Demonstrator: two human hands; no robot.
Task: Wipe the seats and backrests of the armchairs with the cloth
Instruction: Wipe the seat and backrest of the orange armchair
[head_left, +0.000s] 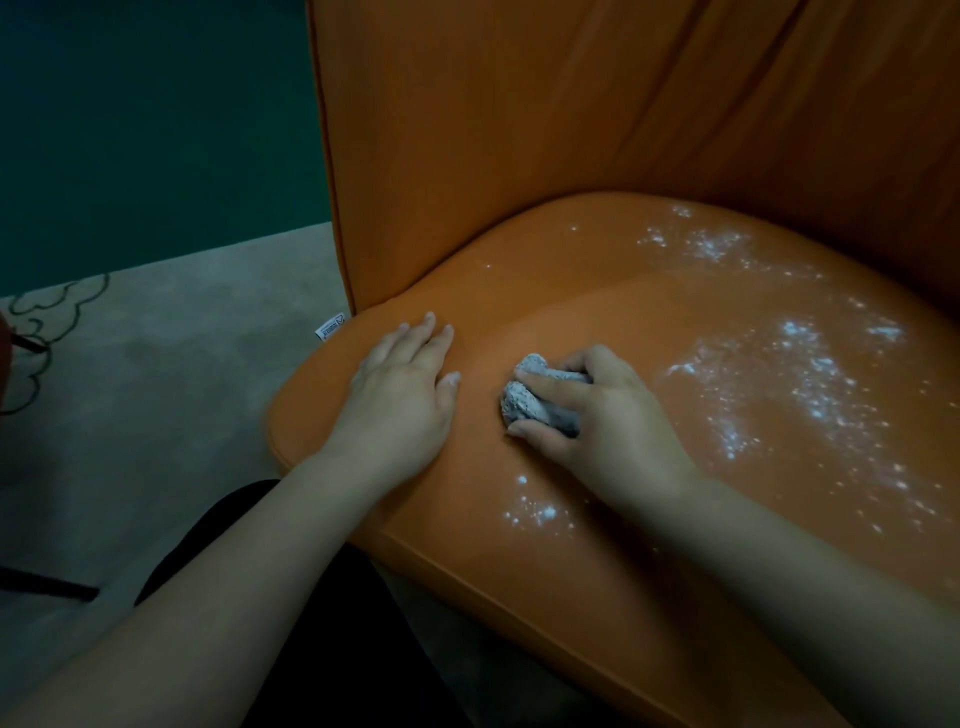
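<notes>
On the far left lies a pale carpet (156, 374) with a dark outline pattern, and beside it the orange armchair's seat cushion (597, 519) begins, a small white label (331, 328) at its left edge. The left hand (400, 389) rests flat on the cushion near that edge, fingers straight and lightly spread, seemingly bracing the cushion. Just to its right, the right hand (597, 410) grips the bunched grey cloth (535, 397), fingers curled over it and pressing it onto the seat. White powder (810, 384) is scattered over the right half of the seat, with a smaller patch (535, 512) near the front edge by the right wrist. The backrest (623, 119) rises behind and looks free of powder as far as the dim light shows.

The area around the hands looks clean, so the work probably lies rightward. Long overlapping strokes toward one edge should gather the powder, not smear it; refolding the cloth to a fresh face would help, since its surface already looks dusted.
</notes>
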